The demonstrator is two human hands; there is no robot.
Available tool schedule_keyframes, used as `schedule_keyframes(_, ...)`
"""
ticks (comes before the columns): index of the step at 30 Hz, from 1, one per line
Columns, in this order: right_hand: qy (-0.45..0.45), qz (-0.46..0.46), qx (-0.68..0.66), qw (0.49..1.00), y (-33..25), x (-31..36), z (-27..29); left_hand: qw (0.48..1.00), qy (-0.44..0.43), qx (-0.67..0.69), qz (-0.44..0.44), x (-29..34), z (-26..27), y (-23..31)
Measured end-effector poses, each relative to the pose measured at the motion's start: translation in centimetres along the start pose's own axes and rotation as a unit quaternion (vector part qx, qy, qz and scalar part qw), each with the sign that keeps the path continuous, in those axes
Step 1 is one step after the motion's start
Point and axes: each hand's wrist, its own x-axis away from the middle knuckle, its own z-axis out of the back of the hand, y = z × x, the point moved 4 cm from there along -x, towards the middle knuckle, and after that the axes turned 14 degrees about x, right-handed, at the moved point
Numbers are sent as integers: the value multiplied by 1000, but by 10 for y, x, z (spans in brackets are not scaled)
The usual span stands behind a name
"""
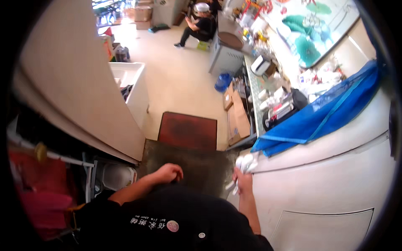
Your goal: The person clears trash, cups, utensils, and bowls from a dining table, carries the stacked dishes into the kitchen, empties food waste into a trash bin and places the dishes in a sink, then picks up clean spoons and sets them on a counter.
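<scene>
My right hand (pixel 243 180) is closed around a bunch of white soup spoons (pixel 247 161). Their rounded bowls stick out above the fist and the handles come out below it. That hand is beside the edge of the white door on the right. My left hand (pixel 169 172) hangs in front of my dark shirt with its fingers curled in, and nothing shows in it. Below both hands lies the dark grey floor of the doorway.
A red-brown mat (pixel 187 130) lies just ahead. Along the right, a cluttered counter (pixel 256 96) stands above flattened cardboard (pixel 238 115), with a blue cloth (pixel 322 113) over the door. A white sink (pixel 136 83) is at left. Farther off, a person (pixel 200 26) sits low.
</scene>
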Motion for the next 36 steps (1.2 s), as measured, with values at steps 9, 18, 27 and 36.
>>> schedule_keyframes(9,39,248,320,914,-107,-171,-62,995,-58,62,-56,-189,-7,138)
schedule_keyframes(18,-10,386,465,796,-205,-305,-108,793,52,603,-73,-343,49,252)
schedule_keyframes(27,-236,261,93,931,-265,-427,-132,732,106,656,-150,-425,177,304)
schedule_keyframes(36,-245,318,212,891,-261,-592,-245,782,161,582,-152,-568,335,281)
